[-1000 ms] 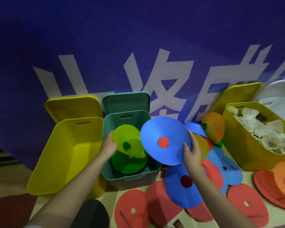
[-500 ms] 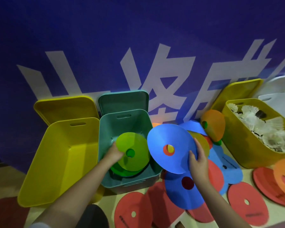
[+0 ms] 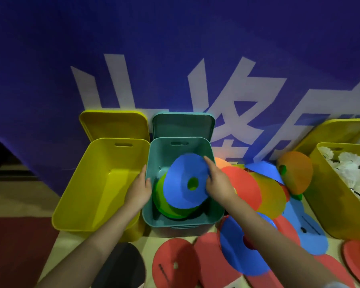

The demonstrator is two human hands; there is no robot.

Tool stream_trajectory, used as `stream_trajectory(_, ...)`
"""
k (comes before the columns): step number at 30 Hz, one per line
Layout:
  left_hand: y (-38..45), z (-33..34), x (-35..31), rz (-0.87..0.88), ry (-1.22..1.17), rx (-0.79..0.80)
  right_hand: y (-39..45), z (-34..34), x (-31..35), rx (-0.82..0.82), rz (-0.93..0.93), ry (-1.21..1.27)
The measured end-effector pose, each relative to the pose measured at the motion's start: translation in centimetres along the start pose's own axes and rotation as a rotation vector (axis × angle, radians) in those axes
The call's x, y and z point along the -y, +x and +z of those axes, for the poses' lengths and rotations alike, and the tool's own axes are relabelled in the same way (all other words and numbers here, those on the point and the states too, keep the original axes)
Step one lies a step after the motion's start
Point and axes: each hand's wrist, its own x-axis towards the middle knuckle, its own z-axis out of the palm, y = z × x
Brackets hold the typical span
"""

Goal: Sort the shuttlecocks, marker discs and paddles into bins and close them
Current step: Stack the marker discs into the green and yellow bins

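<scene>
A purple banner (image 3: 50, 69) with large white characters fills the background behind a row of open bins on the tabletop (image 3: 146, 244). At left stands an empty yellow bin (image 3: 96, 183), its yellow lid (image 3: 112, 123) propped upright behind it. Just beside it is the teal bin (image 3: 214, 204), with a teal lid (image 3: 183, 124) standing behind; inside lies a stack of green marker discs (image 3: 164, 206). At the far right a second yellow bin (image 3: 328, 204) holds white shuttlecocks (image 3: 341, 165). Between the teal bin and this bin lies an overlapping heap of marker discs, among them a red disc (image 3: 245, 183), a yellow-orange disc (image 3: 272, 194) and an orange disc (image 3: 297, 171) standing on edge. Further red discs (image 3: 175, 265) and a blue disc (image 3: 235, 246) lie along the near edge, beside a dark paddle (image 3: 121, 265). The right hand (image 3: 218, 181) holds a blue marker disc (image 3: 183, 181) tilted over the green stack inside the teal bin, its grip on the disc's right rim with fingers spread along the edge. The left hand (image 3: 139, 190) rests on the teal bin's left wall, the thumb hooked over the rim and the fingers outside.
</scene>
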Motion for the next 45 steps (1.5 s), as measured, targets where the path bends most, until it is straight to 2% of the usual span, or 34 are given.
stream_trajectory(2, -0.4, 0.3, 0.1, -0.016, -0.058, -0.027, 1.8, 2.4, 0.3, 0.143, 0.061, -0.110)
stream_trajectory(8, -0.5, 0.7, 0.1, -0.044, -0.078, -0.099, 4.2, 7.7, -1.4, 0.246, 0.240, -0.222)
stream_trajectory(13, -0.4, 0.9, 0.2, -0.055, -0.079, -0.107, 4.6, 10.2, -3.6, 0.400, 0.369, -0.493)
stream_trajectory(18, -0.4, 0.9, 0.3, -0.034, -0.112, -0.121, 4.7, 9.6, -3.4, 0.429, 0.383, -0.266)
stream_trajectory(21, -0.3, 0.8, 0.1, -0.006, -0.044, -0.113, 4.6, 8.5, -2.7, 0.366, 0.383, -0.148)
stream_trajectory(23, -0.2, 0.5, 0.1, 0.033, 0.107, -0.156, 4.2, 7.0, -1.6, 0.306, 0.322, -0.044)
stream_trajectory(26, -1.0, 0.3, -1.3, 0.165, 0.211, -0.260, 1.6, 3.7, 0.1, 0.167, 0.152, 0.288)
stream_trajectory(28, -2.2, 0.8, -3.7, 0.262, 0.123, -0.253, -1.0, 1.2, -0.1, 0.072, 0.068, 0.507)
stream_trajectory(30, -3.8, 2.0, -6.9, 0.346, 0.002, -0.186, -3.6, -1.2, -1.2, -0.061, 0.070, 0.615)
stream_trajectory(34, -6.5, 5.8, -13.2, 0.468, -0.205, -0.046, -8.0, -4.5, -6.4, -0.327, 0.270, 0.762)
stream_trajectory(37, -8.0, 9.5, -16.6, 0.461, -0.326, 0.122, -11.6, -6.4, -11.1, -0.428, 0.409, 0.734)
stream_trajectory(40, -9.1, 13.7, -18.2, 0.420, -0.341, 0.210, -14.7, -7.8, -15.6, -0.450, 0.526, 0.648)
stream_trajectory(45, -10.4, 20.2, -17.5, 0.112, -0.155, 0.278, -17.0, -7.8, -20.8, -0.422, 0.612, 0.499)
